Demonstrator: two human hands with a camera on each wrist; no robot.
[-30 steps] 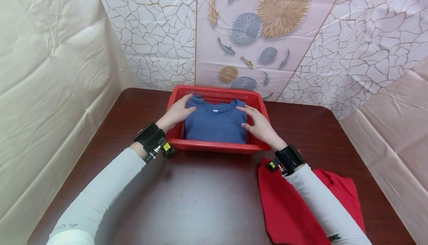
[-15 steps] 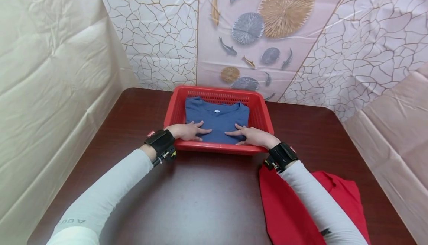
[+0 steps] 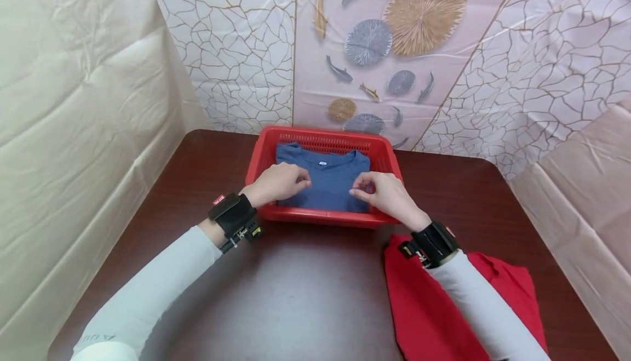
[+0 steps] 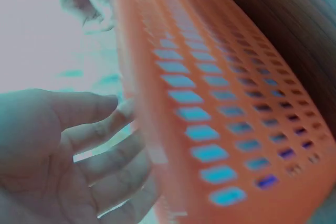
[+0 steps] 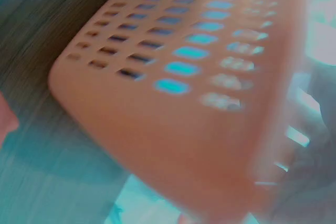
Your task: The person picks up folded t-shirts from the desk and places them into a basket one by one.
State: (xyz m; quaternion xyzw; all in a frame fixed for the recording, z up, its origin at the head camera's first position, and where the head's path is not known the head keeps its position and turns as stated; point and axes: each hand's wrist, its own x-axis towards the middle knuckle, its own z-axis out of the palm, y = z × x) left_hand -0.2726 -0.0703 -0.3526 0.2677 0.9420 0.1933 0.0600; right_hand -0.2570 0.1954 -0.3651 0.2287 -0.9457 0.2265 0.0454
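Note:
A folded blue T-shirt (image 3: pixel 329 183) lies inside a red plastic basket (image 3: pixel 320 217), its collar and white label towards the back. Over the shirt's left part is my left hand (image 3: pixel 277 181), its fingers loosely curved with nothing held. My right hand (image 3: pixel 390 194) hovers at the right part of the basket, thumb and forefinger bent towards each other around an empty gap. In the left wrist view, the left hand (image 4: pixel 68 150) spans past the rim of the slotted basket wall (image 4: pixel 215 129). The right wrist view shows the basket's side (image 5: pixel 152 116), blurred.
A red garment (image 3: pixel 424 301) lies on the dark brown table (image 3: pixel 286 290) at the front right, partly under my right forearm. Patterned cloth (image 3: pixel 241 49) hangs behind the table, and plain beige cloth (image 3: pixel 89 131) borders its left side.
Both hands first reached the shirt's back corners, then lay spread on its front part. Now they have lifted off and their fingers have curled in. Shirt and basket look unmoved.

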